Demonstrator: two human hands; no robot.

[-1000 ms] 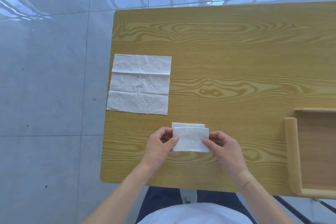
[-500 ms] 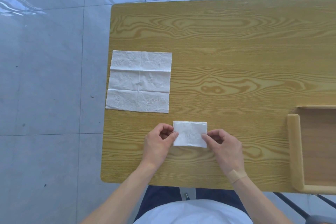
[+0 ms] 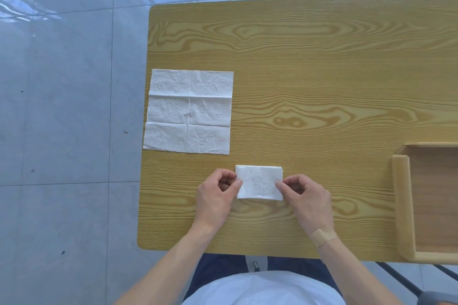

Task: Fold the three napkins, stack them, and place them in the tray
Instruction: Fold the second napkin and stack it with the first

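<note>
A small white folded napkin stack lies near the front edge of the wooden table. My left hand pinches its left edge with thumb and curled fingers. My right hand pinches its right edge the same way. A thin strip of a lower folded layer shows along the stack's far edge. An unfolded white napkin with crease lines lies flat at the table's left edge. The wooden tray sits at the right, cut off by the frame.
The table's left edge runs just beside the unfolded napkin, with grey floor tiles beyond. The tray's raised left wall stands to the right of my right hand. My lap and white shirt are below the table's front edge.
The top folded napkin has slid away from me until it sits nearly square on the folded one beneath, whose far edge showed more a second ago. Both hands kept their pinch.
</note>
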